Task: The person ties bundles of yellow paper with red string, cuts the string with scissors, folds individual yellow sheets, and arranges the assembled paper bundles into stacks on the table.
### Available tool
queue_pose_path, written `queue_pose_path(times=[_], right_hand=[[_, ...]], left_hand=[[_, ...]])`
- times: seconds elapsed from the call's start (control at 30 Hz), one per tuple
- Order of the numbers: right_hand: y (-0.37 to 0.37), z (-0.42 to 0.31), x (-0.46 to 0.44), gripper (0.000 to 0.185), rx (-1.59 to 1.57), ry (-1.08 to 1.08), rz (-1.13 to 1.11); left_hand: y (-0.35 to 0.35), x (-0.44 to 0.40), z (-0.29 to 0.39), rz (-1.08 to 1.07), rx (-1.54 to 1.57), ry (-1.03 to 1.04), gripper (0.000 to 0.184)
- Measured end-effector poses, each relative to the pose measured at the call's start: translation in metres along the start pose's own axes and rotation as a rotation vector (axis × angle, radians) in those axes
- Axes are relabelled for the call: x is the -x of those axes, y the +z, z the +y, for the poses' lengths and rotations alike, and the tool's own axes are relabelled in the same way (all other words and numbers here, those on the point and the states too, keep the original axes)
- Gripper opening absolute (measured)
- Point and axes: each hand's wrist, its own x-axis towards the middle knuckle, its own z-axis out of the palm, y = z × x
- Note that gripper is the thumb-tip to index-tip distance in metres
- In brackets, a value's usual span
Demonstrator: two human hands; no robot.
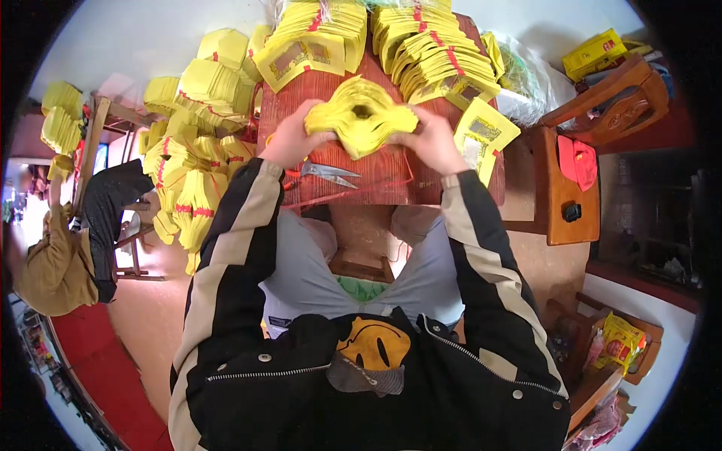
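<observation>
A thick stack of yellow paper sheets (359, 139) is held up above the red wooden table (444, 192). My left hand (295, 135) is closed on its left end, and my right hand (435, 140) grips the right end. The sheets bow apart, leaving a dark gap in the middle. Just below my left hand lie scissors (327, 174), their blades parted. A flat printed yellow sheet (485, 135) rests to the right of my right hand. Beyond the held stack stand two rows of yellow paper bundles, a left row (320, 37) and a right row (444, 64), with red bands.
More banded yellow bundles (199, 180) pile up at the left. Another person in a brown top (56, 263) sits at the far left. On the right, a wooden chair (556, 180) bears a red cap (577, 161). Clear plastic wrapping (538, 83) lies behind it.
</observation>
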Motion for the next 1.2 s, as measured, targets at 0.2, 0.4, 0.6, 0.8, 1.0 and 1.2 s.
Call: queue_pose_path(times=[0.2,0.4,0.6,0.8,1.0,1.2], right_hand=[[0.001,0.004,0.002,0.056,-0.171,-0.042,0.063],[0.004,0.011,0.007,0.070,-0.326,0.129,-0.005],[-0.005,-0.039,0.002,0.096,-0.003,-0.164,-0.019],[0.000,-0.036,-0.013,0.100,0.392,-0.362,-0.040],[0.005,-0.026,-0.006,0.078,0.196,-0.232,0.026],[0.007,-0.023,-0.009,0.072,0.080,-0.218,0.057]], left_hand=[[-0.001,-0.001,0.014,-0.032,0.180,-0.158,0.058],[0.002,-0.002,-0.026,-0.086,0.015,-0.045,0.079],[-0.012,-0.004,0.041,-0.115,-0.218,0.178,0.118],[0.012,-0.035,0.085,-0.079,-0.804,0.536,0.116],[0.029,-0.044,0.062,-0.096,-0.832,0.561,0.103],[0.028,-0.041,0.061,-0.047,-0.876,0.573,0.104]])
